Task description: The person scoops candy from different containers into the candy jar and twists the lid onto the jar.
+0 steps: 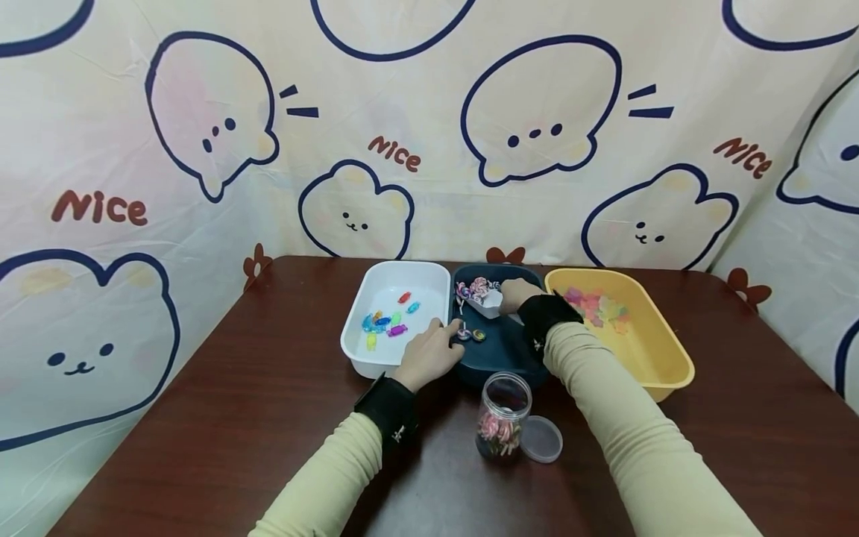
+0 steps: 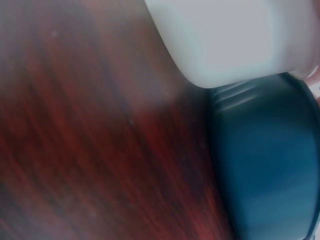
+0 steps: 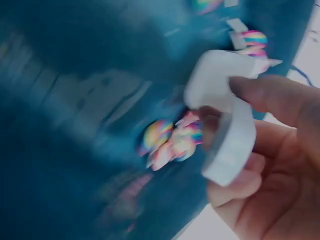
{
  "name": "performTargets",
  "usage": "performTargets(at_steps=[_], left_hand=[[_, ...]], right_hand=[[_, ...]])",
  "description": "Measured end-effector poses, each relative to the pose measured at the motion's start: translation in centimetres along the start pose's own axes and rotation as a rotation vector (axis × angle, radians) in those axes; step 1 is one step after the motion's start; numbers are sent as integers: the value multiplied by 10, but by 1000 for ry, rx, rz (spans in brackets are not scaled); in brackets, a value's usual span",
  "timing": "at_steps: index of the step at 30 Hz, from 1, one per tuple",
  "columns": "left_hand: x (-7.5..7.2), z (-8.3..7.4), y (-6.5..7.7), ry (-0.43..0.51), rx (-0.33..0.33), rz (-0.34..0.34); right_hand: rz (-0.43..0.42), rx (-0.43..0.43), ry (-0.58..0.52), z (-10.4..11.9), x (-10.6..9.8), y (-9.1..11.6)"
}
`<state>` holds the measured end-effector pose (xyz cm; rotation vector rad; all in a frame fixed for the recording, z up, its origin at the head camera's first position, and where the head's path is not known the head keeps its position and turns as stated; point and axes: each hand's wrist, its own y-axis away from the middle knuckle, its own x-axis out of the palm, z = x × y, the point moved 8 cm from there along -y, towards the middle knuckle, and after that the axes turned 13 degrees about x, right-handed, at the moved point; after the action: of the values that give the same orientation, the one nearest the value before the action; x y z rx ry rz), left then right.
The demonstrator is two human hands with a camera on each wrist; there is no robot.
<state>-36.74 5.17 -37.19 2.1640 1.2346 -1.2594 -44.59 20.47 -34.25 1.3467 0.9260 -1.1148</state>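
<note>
My right hand (image 1: 515, 295) grips a small white plastic scoop (image 3: 225, 82) by its curved handle, inside the dark blue tray (image 1: 496, 350). Several wrapped lollipops (image 1: 478, 288) with swirled colours lie at the scoop, toward the back of the tray. In the right wrist view, striped lollipops (image 3: 175, 142) show beneath the hand. My left hand (image 1: 429, 354) lies across the adjoining rims of the white tray (image 1: 396, 272) and the dark blue one, thumb and forefinger beside two loose lollipops (image 1: 471, 335). Its other fingers are hidden, so I cannot tell whether it holds anything.
In front of the dark blue tray stands an uncapped clear jar (image 1: 503, 418) with lollipops inside, its lid (image 1: 541, 439) lying against its right side. Bright wrapped candies (image 1: 385, 322) lie in the white tray. A yellow tray (image 1: 654, 339) at right contains pastel gummies (image 1: 597, 307).
</note>
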Motion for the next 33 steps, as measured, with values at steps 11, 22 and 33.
performTargets(at_steps=[11, 22, 33], left_hand=[[-1, -4, 0, -4, 11, -3], [-2, -12, -4, 16, 13, -6], [-5, -17, -5, 24, 24, -25]], right_hand=[[-96, 107, -103, -1, 11, -6], [74, 72, -148, -16, 13, -6], [104, 19, -227, -29, 38, -64]])
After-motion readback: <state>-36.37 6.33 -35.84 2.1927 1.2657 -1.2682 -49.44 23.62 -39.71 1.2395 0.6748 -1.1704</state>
